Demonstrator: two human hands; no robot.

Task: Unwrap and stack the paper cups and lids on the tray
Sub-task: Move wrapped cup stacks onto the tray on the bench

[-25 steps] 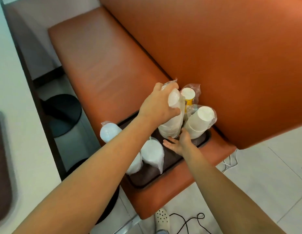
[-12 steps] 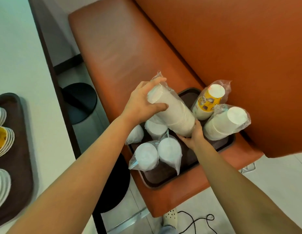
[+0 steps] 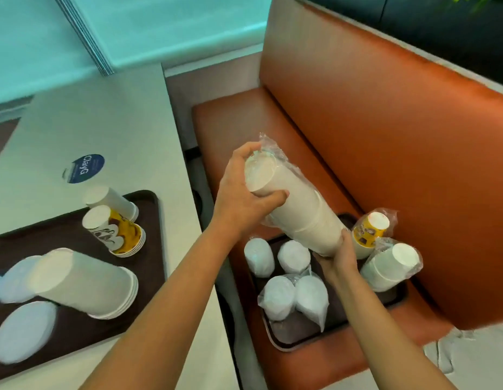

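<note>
Head view: a person is holding a plastic-wrapped sleeve of white cups (image 3: 298,212), tilted, above a dark tray (image 3: 289,333) that is sitting on an orange seat (image 3: 272,128). The left hand (image 3: 241,198) is grasping the sleeve's upper end, fingers curled over the top and thumb pressing under the rim, with loose wrap bunching just behind its grip. The right hand (image 3: 339,258) is cupping the lower end of the sleeve from beneath, fingers curling round its edge.

Below the right grip, four wrapped bundles of lids (image 3: 281,277) are lying on the tray, two nearer the person and two farther. Just right of the right hand, a wrapped yellow stack (image 3: 368,232) and a wrapped white stack (image 3: 391,267) are leaning against the backrest (image 3: 385,136).

Well left of the left hand, a pale bench (image 3: 104,122) is carrying a second tray (image 3: 149,266). On it are lying unwrapped things: a short stack of white cups (image 3: 87,285) on its side, a printed yellow stack (image 3: 115,232), a plain cup (image 3: 112,202) behind it, and loose white lids (image 3: 22,330) at the near corner, blurred. A round blue sticker (image 3: 85,168) is showing on the bench beyond that tray.
</note>
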